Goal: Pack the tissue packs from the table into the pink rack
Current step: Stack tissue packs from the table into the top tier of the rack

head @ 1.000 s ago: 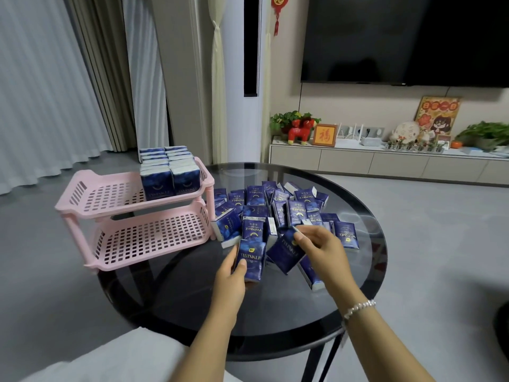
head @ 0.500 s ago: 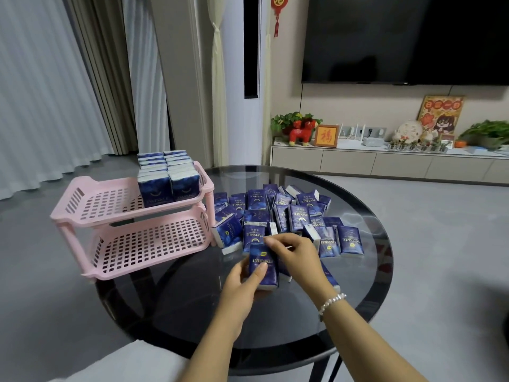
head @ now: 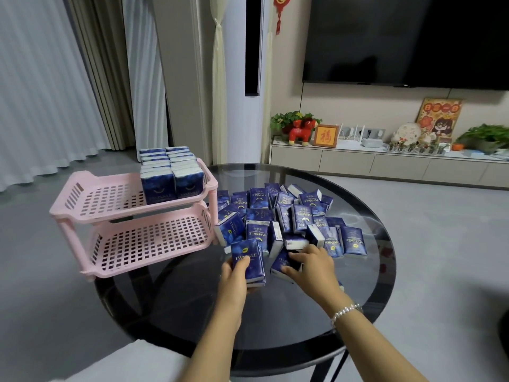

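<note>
The left hand point(head: 234, 274) holds a small stack of blue tissue packs point(head: 248, 260) near the front edge of the round glass worktop point(head: 275, 326). Its thumb lies on top of the stack and the fingers curl under, most likely so the packs stay squared up and can go over together.

The right hand point(head: 311, 264) is down on the worktop just beside that stack. Its fingers pinch another pack point(head: 281, 264) that lies at the near edge of the big pile point(head: 289, 216). It looks as if this pack is meant to join the stack in the left hand.

The pile covers the middle of the worktop, with packs lying every which way, some flat and some on their sides. Many are still left to pack.

The pink rack point(head: 132, 216) stands at the left edge of the worktop. At the right end of its top shelf two neat rows of packs point(head: 170, 172) stand upright, pressed close together, which saves room. The bottom shelf holds nothing yet.
</note>
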The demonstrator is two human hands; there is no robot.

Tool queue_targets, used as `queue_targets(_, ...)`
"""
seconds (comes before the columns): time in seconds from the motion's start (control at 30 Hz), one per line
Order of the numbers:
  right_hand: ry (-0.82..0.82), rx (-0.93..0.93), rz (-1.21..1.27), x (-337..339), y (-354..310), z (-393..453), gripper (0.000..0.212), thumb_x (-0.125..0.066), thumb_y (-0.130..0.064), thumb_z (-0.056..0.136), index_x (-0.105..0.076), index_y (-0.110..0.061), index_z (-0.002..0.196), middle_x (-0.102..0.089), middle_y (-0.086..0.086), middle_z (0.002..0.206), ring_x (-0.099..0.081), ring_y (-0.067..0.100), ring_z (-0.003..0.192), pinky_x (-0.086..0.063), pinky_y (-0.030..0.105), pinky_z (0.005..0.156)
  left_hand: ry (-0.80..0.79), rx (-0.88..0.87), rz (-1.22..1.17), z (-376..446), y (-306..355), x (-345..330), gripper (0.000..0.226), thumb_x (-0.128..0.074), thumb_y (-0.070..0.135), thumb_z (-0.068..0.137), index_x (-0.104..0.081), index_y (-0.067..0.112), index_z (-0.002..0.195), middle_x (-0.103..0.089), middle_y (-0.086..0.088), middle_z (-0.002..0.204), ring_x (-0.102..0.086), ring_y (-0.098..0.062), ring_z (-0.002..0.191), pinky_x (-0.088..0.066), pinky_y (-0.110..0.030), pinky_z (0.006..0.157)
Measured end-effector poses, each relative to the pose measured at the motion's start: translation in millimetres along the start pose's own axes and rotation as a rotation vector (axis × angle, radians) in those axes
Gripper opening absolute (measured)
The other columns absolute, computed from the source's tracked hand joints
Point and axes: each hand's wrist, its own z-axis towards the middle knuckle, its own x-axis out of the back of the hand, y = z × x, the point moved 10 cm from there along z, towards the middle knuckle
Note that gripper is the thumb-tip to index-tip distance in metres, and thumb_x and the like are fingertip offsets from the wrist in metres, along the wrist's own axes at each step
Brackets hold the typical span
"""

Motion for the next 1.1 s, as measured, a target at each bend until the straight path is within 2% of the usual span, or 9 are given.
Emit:
queue_targets(0.2,-0.067,0.071,-0.014,-2,-12,-17,0.045,-0.052,-0.058,0.085,-0.059,-0.035,0.124,-0.044,-0.010,0.130,-0.031,0.018,0.122,-0.022,0.031,0.098,0.100,0.011,-0.037,2,3,14,0.007,-0.050,0.023,0.091,-0.056,0.021,0.089,-0.067,-0.011,0.097,-0.064,-0.033,0.098,-0.046,-0.055,0.097)
queue_targets(0.37,-0.112,0.095,0.063,-3,-20,-33,0.045,-0.062,-0.058,0.077,-0.060,-0.037,0.117,-0.050,-0.011,0.128,-0.033,0.015,0.120,-0.021,0.027,0.087,0.088,-0.002,-0.047,-1,5,13,0.014,-0.044,0.021,0.094,-0.057,0.019,0.096,-0.066,-0.010,0.097,-0.063,-0.033,0.096,-0.048,-0.050,0.095)
queue_targets(0.53,-0.228,0.043,0.133,-13,-22,-31,0.078,-0.073,-0.052,0.071,-0.039,-0.024,0.136,-0.040,0.000,0.131,-0.033,0.021,0.125,-0.029,0.032,0.104,0.083,-0.047,-0.026,-5,9,16,0.014,-0.045,0.019,0.095,-0.054,0.015,0.105,-0.065,-0.010,0.097,-0.062,-0.030,0.090,-0.048,-0.044,0.088)
queue_targets(0.67,-0.312,0.067,0.304,-19,-29,-31,0.065,-0.078,-0.040,0.070,-0.048,-0.027,0.126,-0.041,0.000,0.120,-0.043,0.018,0.114,-0.039,0.031,0.101,0.057,-0.100,0.007,-8,15,14,0.026,-0.048,0.015,0.095,-0.055,0.017,0.120,-0.066,-0.009,0.110,-0.063,-0.029,0.102,-0.048,-0.047,0.097)
queue_targets(0.7,-0.308,0.075,0.357,-19,-30,-32,0.059,-0.079,-0.035,0.071,-0.050,-0.028,0.123,-0.046,-0.001,0.116,-0.048,0.015,0.106,-0.044,0.026,0.094,0.051,-0.117,0.026,-8,16,14,0.030,-0.050,0.015,0.095,-0.055,0.018,0.124,-0.065,-0.008,0.116,-0.062,-0.028,0.107,-0.046,-0.048,0.100)
queue_targets(0.77,-0.238,0.083,0.445,-12,-29,-31,0.044,-0.076,-0.027,0.076,-0.055,-0.030,0.115,-0.056,-0.005,0.095,-0.053,0.007,0.082,-0.044,0.015,0.073,0.038,-0.146,0.067,-9,18,13,0.041,-0.053,0.017,0.095,-0.049,0.022,0.136,-0.061,-0.004,0.128,-0.058,-0.024,0.116,-0.043,-0.049,0.104)
queue_targets(0.83,-0.115,0.040,0.564,2,-22,-26,0.035,-0.072,-0.022,0.080,-0.058,-0.030,0.112,-0.055,-0.010,0.080,-0.051,0.004,0.071,-0.042,0.012,0.064,0.026,-0.166,0.105,-10,19,12,0.051,-0.054,0.020,0.095,-0.040,0.026,0.144,-0.055,0.001,0.136,-0.054,-0.021,0.123,-0.040,-0.046,0.107)
queue_targets(0.97,0.022,-0.059,0.962,24,-6,-19,0.031,-0.067,-0.014,0.085,-0.055,-0.022,0.112,-0.067,-0.002,0.101,-0.064,0.010,0.090,-0.050,0.018,0.074,-0.047,-0.210,0.186,-13,22,2,0.055,-0.053,0.027,0.096,-0.032,0.035,0.146,-0.049,0.008,0.142,-0.049,-0.015,0.127,-0.039,-0.041,0.109)
queue_targets(1.1,-0.080,0.005,1.125,29,-22,-19,0.031,-0.058,-0.012,0.091,-0.056,-0.026,0.119,-0.070,-0.003,0.103,-0.066,0.002,0.093,-0.050,0.011,0.070,-0.124,-0.186,0.261,-13,16,-8,0.055,-0.049,0.034,0.097,-0.025,0.043,0.146,-0.040,0.013,0.146,-0.037,-0.015,0.136,-0.030,-0.038,0.113)
